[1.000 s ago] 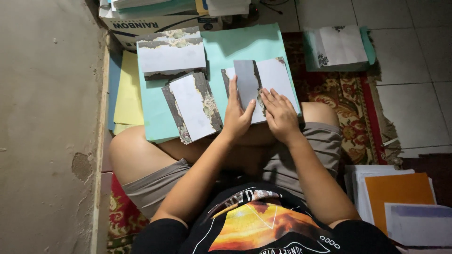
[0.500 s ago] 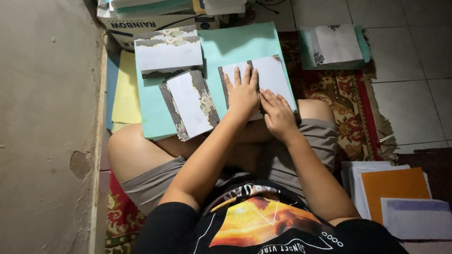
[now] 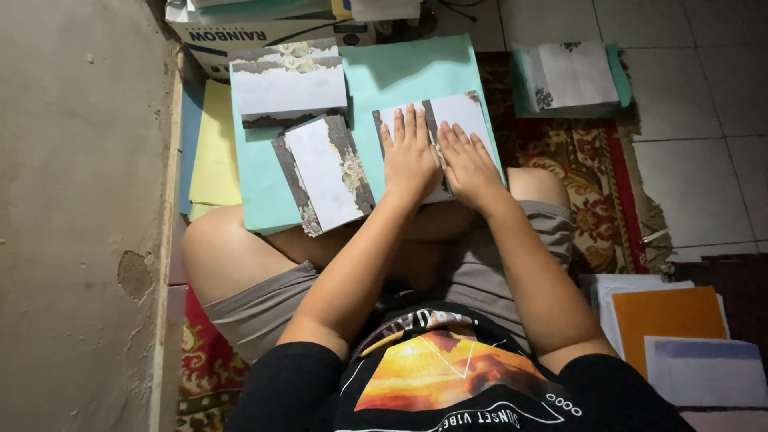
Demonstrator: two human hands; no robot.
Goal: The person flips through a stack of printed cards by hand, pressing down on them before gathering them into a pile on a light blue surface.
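Both hands, left hand (image 3: 412, 156) and right hand (image 3: 468, 164), now press flat, side by side.

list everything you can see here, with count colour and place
folded card: 1, white with dark patterned edge, under both hands
loose cards: 2, white, patterned borders, left on the board
board: 1, teal, across the lap
yellow sheet: 1, left of board
box: 1, white, top
card stack: 1, white on teal, top right floor
paper pile: orange and white, lower right
rug: 1, red patterned
left hand: flat on card
right hand: flat on card

Left hand (image 3: 412, 156), right hand (image 3: 468, 164) flat on folded card (image 3: 464, 116), teal board (image 3: 408, 72)
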